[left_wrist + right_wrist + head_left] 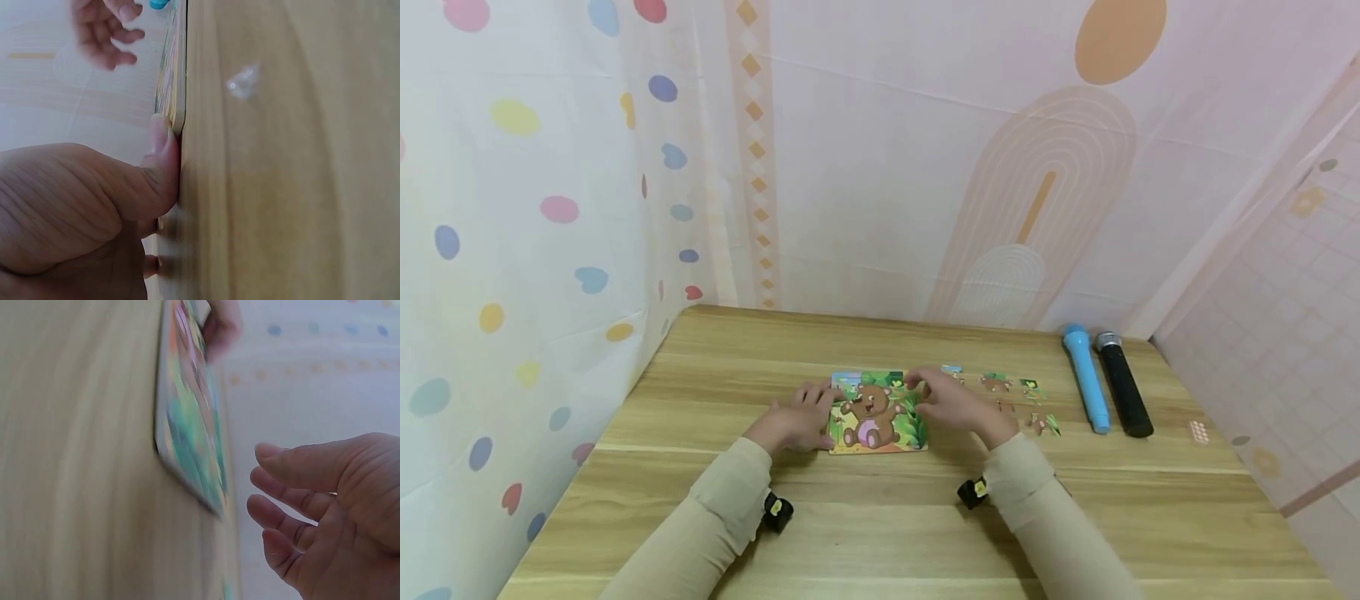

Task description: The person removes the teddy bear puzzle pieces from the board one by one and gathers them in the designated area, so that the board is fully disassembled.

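Observation:
A flat picture puzzle board (874,417) showing a brown bear lies on the wooden table. My left hand (801,417) rests at its left edge. In the left wrist view the thumb (164,150) touches the corner of the board, while other fingertips of that hand rest on the table. Over the right edge of the board hovers my right hand (951,402), its fingers loosely bent. The right wrist view shows a gap between this hand (331,512) and the board (190,419), with nothing held.
Several loose puzzle pieces (996,382) lie right of the board, some partly behind the right forearm. Farther right are a blue microphone (1086,379) and a black microphone (1124,385). A small pink dotted item (1198,432) sits near the table's right edge. Patterned cloth hangs behind.

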`<state>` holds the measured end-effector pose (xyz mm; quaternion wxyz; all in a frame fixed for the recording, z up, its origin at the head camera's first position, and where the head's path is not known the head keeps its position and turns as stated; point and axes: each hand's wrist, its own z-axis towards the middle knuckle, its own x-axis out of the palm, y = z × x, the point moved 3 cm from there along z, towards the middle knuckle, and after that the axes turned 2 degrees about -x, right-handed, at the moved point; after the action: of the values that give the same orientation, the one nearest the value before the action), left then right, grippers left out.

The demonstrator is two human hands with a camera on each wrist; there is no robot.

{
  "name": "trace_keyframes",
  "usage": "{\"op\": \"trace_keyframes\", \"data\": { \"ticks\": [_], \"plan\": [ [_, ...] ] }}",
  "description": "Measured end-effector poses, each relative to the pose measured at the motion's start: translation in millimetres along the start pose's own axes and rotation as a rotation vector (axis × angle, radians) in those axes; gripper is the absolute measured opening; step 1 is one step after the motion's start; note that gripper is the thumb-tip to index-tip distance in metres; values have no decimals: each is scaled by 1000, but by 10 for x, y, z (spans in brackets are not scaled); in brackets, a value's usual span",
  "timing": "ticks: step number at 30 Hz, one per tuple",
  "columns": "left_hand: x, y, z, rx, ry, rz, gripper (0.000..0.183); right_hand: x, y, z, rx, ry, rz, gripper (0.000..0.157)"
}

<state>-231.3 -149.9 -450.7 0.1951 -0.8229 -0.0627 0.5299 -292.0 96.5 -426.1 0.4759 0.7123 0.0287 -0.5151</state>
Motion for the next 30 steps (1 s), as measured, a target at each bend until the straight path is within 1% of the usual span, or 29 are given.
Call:
{"op": "trace_keyframes", "data": {
  "ticks": [4,8,10,16,20,27,30],
  "plan": [
    [-13,-5,-10,-11,5,10,76,196,123,177,-44,71,-33,44],
    [-21,-4,-9,-12,-8,21,81,336,230,297,-73,126,6,48],
    [-19,-1,-3,-16,-2,27,82,385,270,334,-80,143,19,49],
    [-25,-6,-13,-8,-4,23,82,463,333,378,-85,147,-33,46],
    [-24,-6,-12,-21,2,28,83,489,348,397,-85,132,-62,44],
    [-26,-4,-17,-12,-4,41,84,542,364,430,-98,106,-138,48],
    [-24,3,-7,-10,-8,46,84,552,364,440,-100,99,-150,48]
  ]
}}
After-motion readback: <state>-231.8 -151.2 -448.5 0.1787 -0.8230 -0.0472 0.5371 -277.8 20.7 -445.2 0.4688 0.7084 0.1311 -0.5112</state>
